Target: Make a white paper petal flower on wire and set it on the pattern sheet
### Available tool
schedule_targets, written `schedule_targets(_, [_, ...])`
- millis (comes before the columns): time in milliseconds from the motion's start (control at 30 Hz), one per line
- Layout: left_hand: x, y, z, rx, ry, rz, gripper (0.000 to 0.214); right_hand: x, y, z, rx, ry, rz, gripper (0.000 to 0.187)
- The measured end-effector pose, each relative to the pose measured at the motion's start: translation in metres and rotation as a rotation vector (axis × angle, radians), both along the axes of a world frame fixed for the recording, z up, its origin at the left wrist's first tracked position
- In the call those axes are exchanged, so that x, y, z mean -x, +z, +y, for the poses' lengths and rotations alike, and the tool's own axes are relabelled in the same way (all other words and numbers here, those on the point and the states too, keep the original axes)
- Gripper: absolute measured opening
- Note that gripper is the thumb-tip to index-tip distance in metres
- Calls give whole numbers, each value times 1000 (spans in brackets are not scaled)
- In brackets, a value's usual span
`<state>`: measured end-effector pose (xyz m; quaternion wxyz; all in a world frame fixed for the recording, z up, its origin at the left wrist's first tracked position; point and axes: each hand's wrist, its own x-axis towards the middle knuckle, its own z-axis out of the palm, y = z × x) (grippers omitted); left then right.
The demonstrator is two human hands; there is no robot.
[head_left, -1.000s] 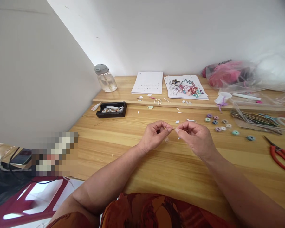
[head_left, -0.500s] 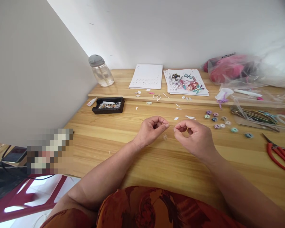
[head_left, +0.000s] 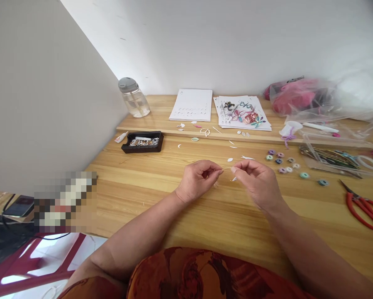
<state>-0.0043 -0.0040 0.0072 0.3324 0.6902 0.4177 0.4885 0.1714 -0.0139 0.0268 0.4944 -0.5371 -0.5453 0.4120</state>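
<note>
My left hand (head_left: 198, 180) and my right hand (head_left: 257, 182) are held just above the middle of the wooden table (head_left: 180, 211), fingertips nearly meeting. Both are pinched on a thin pale paper strip (head_left: 227, 168) stretched between them. A small white scrap (head_left: 233, 179) lies on the table under my right fingers. Several small rolled paper coils (head_left: 282, 161) in purple, green and white lie to the right of my right hand.
Red-handled scissors (head_left: 362, 204) lie at the far right. A black tray of beads (head_left: 142, 142) and a small glue tube (head_left: 121, 137) sit at the left, a water bottle (head_left: 133, 97) behind them. Paper sheets (head_left: 191, 105), a quilled flower card (head_left: 244, 112) and plastic bags (head_left: 301, 97) line the back.
Half a second ago my fingertips were apart with a gap between them; now they have come together again on the strip. The view has shifted slightly.
</note>
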Motion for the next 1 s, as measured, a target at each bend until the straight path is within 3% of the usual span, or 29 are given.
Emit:
schedule_targets(267, [2,0,8,277,-108,-173,30,-5,0,1,76,181,67,15])
schedule_targets(433, [6,1,12,305,-147,-162,32,-7,-2,2,128,254,-74,16])
schedule_targets(600, [8,4,12,295,-152,-143,33,-8,0,1,93,228,-249,11])
schedule_targets(767, [8,4,13,299,-147,-126,33,-9,-1,2,85,215,-236,10])
schedule_targets(1000, [4,8,7,261,-146,-157,29,-8,1,4,58,57,-206,9])
